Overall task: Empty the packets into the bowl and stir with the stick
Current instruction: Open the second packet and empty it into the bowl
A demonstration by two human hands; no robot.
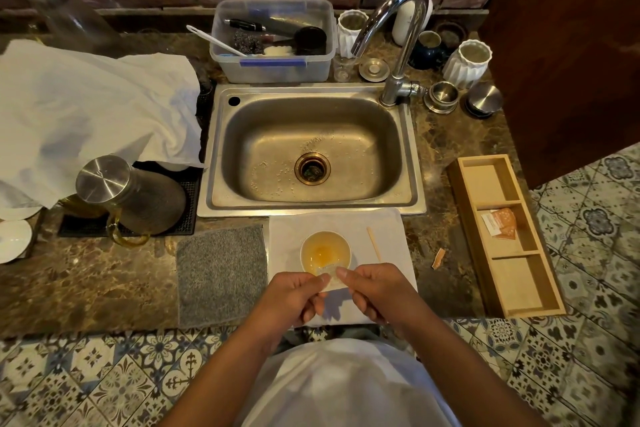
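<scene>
**Packet pinched over the bowl**

Head view: my left hand (298, 295) and right hand (372, 289) pinch a small pale packet (333, 277) at the round bowl's (343, 239) near rim, over amber liquid. The thin wooden stick (374, 243) lies beside it on white paper (388, 236).

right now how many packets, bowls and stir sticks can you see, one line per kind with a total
packets: 2, a clear one pinched between the left hand and right hand, and an orange one in the wooden tray
bowls: 1
stir sticks: 1
total: 4
</scene>
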